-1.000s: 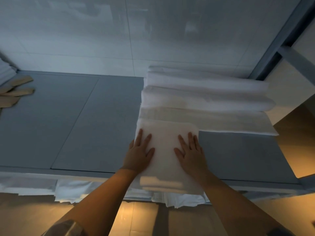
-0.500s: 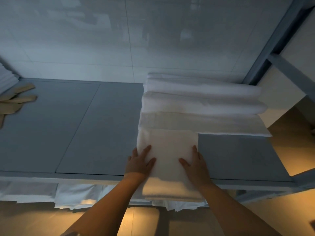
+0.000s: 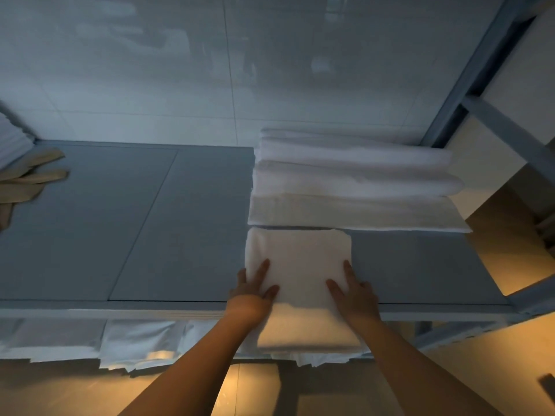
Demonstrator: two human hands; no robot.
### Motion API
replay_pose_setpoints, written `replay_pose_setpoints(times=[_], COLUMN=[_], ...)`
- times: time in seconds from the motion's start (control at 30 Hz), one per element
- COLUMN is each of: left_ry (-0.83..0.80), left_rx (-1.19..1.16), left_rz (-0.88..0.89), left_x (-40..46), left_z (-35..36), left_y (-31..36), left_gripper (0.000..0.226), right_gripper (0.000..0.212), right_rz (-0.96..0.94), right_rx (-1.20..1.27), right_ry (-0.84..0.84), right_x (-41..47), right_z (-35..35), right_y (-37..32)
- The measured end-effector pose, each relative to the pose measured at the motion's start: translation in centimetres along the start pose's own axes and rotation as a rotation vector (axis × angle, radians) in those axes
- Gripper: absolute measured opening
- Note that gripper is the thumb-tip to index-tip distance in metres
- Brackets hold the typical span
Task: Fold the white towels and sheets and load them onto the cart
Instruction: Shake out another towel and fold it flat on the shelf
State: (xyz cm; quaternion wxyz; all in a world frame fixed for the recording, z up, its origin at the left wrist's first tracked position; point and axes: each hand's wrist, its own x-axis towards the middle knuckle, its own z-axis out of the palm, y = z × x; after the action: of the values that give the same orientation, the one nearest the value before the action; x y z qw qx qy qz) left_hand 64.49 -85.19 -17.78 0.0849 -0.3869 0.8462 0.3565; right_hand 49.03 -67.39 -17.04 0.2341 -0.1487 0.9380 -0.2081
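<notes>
A folded white towel (image 3: 300,259) lies on the grey shelf surface (image 3: 150,235), its near end hanging over the front edge. My left hand (image 3: 253,288) rests flat on the towel's left side, fingers straight. On its right side my right hand (image 3: 353,291) lies flat too, fingers spread. Just behind the towel sits a stack of folded white towels and sheets (image 3: 351,181), running to the right; a narrow gap separates the two.
Beige cloth pieces (image 3: 30,181) and a white pile (image 3: 12,139) sit at the far left. White sheets (image 3: 141,340) hang on a lower level under the front edge. A grey frame post (image 3: 468,73) rises at the right, with a tiled wall behind.
Both hands slid back toward me along the towel, and the towel came away from the stack behind it, leaving a small gap. More of it now overhangs the front edge.
</notes>
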Motion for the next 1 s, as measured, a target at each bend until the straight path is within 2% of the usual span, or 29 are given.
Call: replay_pose_setpoints(times=[0.2,0.4,0.5,0.77,1.0], left_ry=[0.069,0.116,0.162,0.187,0.306], left_rx=[-0.109,0.003,0.053,0.056,0.033], left_rz=[0.074,0.06,0.061,0.043,0.078], left_x=[-1.2,-2.3,-3.2,-6.1,-8.5], left_z=[0.6,1.1,1.3,2.9,3.6], left_y=[-1.0,-0.9,-0.3,0.8,2.6], left_gripper=[0.058,0.057,0.056,0.057,0.054], right_gripper=[0.07,0.069,0.068,0.072,0.063], right_rz=[0.028,0.061,0.072,-0.057,-0.126], right_rx=[0.118,0.132,0.213,0.278,0.279], right_ry=[0.019,0.099,0.101,0.015,0.118], right_x=[-0.6,-2.4,-3.4,-5.1,-6.8], right_z=[0.4,1.4,1.6,0.7,-0.6], right_y=[0.5,1.1,1.6,4.3,4.8])
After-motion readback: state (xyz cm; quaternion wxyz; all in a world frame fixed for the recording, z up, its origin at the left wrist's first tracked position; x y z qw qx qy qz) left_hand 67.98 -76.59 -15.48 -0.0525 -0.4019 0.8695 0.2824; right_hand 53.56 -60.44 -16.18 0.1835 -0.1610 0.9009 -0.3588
